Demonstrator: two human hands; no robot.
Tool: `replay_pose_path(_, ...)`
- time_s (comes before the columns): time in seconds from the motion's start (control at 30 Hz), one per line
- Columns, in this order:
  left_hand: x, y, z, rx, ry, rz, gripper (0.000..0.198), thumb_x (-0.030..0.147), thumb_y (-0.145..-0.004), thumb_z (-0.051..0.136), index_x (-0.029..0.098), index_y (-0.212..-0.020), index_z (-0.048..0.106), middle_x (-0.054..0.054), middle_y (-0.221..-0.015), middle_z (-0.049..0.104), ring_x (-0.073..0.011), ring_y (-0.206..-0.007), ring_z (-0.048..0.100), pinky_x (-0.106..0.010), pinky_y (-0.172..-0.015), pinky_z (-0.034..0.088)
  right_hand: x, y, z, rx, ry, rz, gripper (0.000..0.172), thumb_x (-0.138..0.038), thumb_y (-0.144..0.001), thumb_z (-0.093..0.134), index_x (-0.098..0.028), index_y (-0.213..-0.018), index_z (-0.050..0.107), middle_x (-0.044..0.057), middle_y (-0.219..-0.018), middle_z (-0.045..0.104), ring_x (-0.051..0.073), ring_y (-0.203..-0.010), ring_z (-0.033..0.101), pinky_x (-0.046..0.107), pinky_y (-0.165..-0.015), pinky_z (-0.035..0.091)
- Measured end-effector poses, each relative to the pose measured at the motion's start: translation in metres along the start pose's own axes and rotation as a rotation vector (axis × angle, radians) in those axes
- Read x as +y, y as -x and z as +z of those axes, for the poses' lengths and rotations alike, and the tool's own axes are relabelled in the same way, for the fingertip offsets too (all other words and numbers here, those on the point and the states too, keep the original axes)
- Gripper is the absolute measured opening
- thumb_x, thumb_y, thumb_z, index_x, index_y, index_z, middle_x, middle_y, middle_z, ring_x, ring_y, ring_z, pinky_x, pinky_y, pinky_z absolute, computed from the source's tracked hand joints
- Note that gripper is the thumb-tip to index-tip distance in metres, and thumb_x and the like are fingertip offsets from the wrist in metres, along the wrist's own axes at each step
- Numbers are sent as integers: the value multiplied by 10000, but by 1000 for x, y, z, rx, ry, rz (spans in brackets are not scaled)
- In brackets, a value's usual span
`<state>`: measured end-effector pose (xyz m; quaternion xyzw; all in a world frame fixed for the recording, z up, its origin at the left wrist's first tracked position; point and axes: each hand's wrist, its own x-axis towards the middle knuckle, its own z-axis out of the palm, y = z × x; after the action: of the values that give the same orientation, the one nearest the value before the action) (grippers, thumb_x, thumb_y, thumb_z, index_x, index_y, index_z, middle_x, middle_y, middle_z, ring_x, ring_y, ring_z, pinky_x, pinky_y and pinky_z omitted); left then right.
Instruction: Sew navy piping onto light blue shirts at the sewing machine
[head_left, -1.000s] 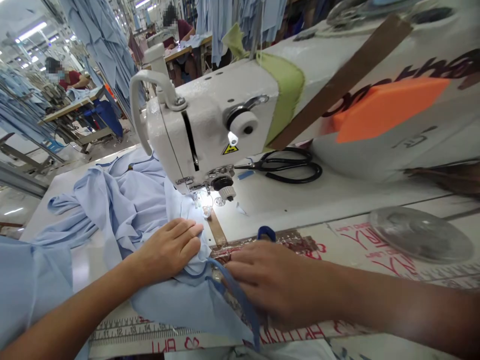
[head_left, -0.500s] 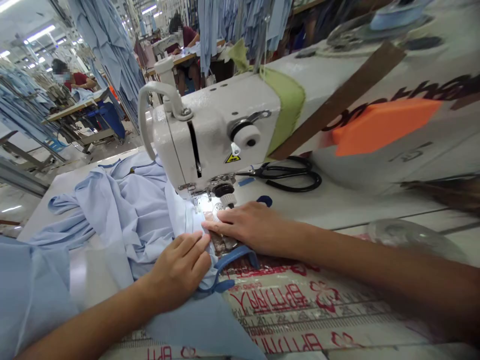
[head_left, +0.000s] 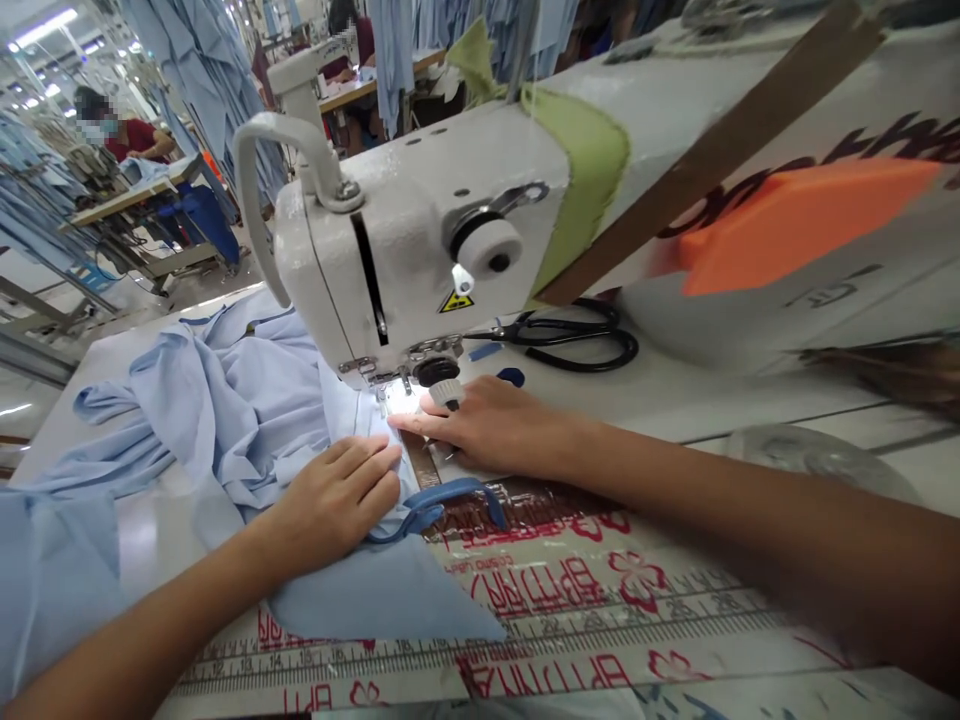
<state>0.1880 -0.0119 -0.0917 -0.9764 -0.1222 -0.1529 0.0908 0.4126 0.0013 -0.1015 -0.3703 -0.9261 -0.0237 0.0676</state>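
Light blue fabric [head_left: 232,400] lies bunched on the left of the machine bed, its edge running under the needle area of a white sewing machine [head_left: 405,230]. My left hand [head_left: 330,500] rests flat on the fabric, fingers spread slightly over it. Beside the presser foot, my right hand [head_left: 487,425] lies with fingers stretched to the fabric edge, fingertips close to the lit needle plate. A darker blue strip [head_left: 457,490] curls out just below my right hand.
Black-handled scissors [head_left: 577,335] lie behind my right hand. An orange piece [head_left: 802,225] sticks out from the machine arm. A ruler tape [head_left: 555,625] runs along the front edge. A co-worker [head_left: 142,140] sits at the back left.
The machine appears larger and further left in view. Both hands and the fabric edge sit slightly left and higher, and more of the ruler tape shows.
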Motion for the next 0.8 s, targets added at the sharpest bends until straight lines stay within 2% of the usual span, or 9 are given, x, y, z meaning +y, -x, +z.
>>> replay_pose_path(0.17, 4, -2, 2, 60, 38, -87, 183, 77, -913, 358, 105, -879, 535, -108, -1034, 628, -189, -1032, 555, -334, -851, 500, 2, 1, 4, 23, -37, 2, 500, -90, -749, 486, -262, -1217, 521, -1, -841, 639, 101, -500, 345, 293, -480, 115)
replay_pose_path(0.4, 8, 1, 3, 36, 0, -44, 143, 85, -901, 415, 83, -877, 555, -125, -1036, 634, -209, -1040, 551, -335, -862, 488, -2, 3, 2, 65, -131, -110, 403, -93, -705, 512, -223, -1076, 597, 8, -847, 636, 109, -535, 404, 295, -482, 123)
replay_pose_path(0.53, -4, -1, 10, 65, 37, -92, 171, 87, -911, 380, 85, -910, 551, -119, -1040, 630, -195, -1016, 555, -322, -850, 498, -7, -3, -1, 42, -70, -5, 335, -99, -726, 508, -237, -1014, 610, -3, -773, 631, 109, -493, 400, 293, -458, 105)
replay_pose_path(0.63, -9, -5, 10, 35, 67, -130, 195, 76, -905, 353, 89, -957, 540, -118, -1063, 621, -200, -1027, 551, -355, -880, 495, -5, -5, 0, 29, 10, 53, 333, -130, -741, 508, -252, -1035, 605, -3, -699, 610, 118, -462, 403, 289, -439, 101)
replay_pose_path(0.7, -3, -4, 1, 24, 87, -191, 250, 51, -883, 327, 78, -1048, 513, -144, -1148, 580, -222, -1101, 514, -403, -923, 477, -3, 1, -1, 119, 33, 34, 331, -142, -741, 502, -244, -1041, 601, 6, -701, 606, 124, -472, 429, 280, -431, 146)
replay_pose_path(0.8, 23, 7, -23, 98, 79, -280, 305, 41, -838, 333, 74, -1094, 496, -174, -1215, 522, -249, -1154, 469, -429, -924, 475, -7, 16, -6, 364, 38, -81, 269, -136, -778, 452, -189, -1007, 583, 41, -754, 614, 145, -558, 498, 279, -474, 308)
